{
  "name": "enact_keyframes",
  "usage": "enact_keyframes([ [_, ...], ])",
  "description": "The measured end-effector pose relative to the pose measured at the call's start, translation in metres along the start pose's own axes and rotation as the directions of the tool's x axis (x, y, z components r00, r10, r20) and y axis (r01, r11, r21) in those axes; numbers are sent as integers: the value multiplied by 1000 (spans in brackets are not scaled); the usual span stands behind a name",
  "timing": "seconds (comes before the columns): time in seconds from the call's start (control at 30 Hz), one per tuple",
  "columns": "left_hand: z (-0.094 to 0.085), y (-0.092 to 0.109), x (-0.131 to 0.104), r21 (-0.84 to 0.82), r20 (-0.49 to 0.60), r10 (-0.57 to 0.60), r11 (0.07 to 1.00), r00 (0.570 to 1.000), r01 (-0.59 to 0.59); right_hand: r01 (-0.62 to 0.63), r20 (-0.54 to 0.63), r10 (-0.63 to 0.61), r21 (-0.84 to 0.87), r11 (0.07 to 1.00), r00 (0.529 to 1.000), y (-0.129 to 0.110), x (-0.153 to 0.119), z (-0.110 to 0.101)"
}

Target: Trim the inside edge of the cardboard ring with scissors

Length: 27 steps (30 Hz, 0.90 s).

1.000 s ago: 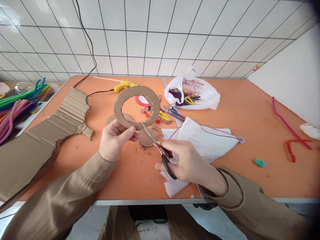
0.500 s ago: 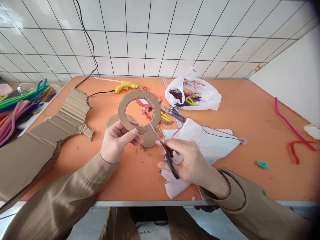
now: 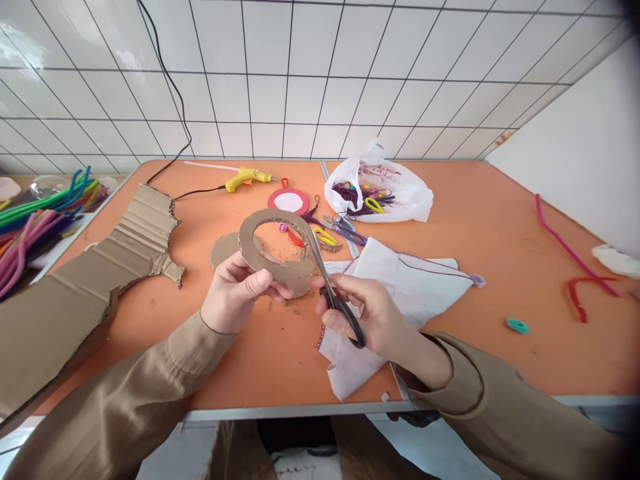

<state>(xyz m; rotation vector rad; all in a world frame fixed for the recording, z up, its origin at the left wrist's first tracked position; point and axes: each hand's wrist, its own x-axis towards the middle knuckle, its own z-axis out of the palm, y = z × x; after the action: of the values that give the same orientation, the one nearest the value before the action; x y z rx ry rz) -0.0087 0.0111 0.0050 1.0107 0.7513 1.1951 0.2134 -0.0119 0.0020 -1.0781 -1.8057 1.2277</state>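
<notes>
A flat cardboard ring (image 3: 250, 245) is tilted above the table, pinched at its near left edge by my left hand (image 3: 235, 287). Its inner edge looks rough. My right hand (image 3: 373, 313) grips the black handles of a pair of scissors (image 3: 345, 313). The blades point up and away, lying along the right side of the ring. Whether they touch the cardboard I cannot tell. Below the ring are cardboard crumbs and a cut cardboard piece (image 3: 224, 248), partly hidden by the ring and my hand.
A large cut cardboard sheet (image 3: 75, 287) lies left. A yellow glue gun (image 3: 247, 177), a red-rimmed disc (image 3: 289, 201) and purple-handled scissors (image 3: 350, 233) lie behind. White cloth (image 3: 395, 280) and a plastic bag of threads (image 3: 410, 197) are to the right, with pipe cleaners (image 3: 570, 240) beyond.
The ring has tipped flatter and dropped slightly. The scissors have moved from its lower inner edge to its right side, blades now steeper. The view has shifted slightly.
</notes>
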Motion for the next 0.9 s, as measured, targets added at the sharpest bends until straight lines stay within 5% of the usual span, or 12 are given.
enact_keyframes([
  [0.47,2,-16,1,64,-136,48,997,989,-40,4,51,-5,15,1000,999,-5,-2,2],
  [0.7,7,-12,-2,123,-150,180,979,972,-162,191,-6,-206,-345,919,979,-4,-4,8],
  [0.9,10,-14,-1,184,-209,194,970,958,-156,251,-11,-308,-554,794,951,4,-3,8],
])
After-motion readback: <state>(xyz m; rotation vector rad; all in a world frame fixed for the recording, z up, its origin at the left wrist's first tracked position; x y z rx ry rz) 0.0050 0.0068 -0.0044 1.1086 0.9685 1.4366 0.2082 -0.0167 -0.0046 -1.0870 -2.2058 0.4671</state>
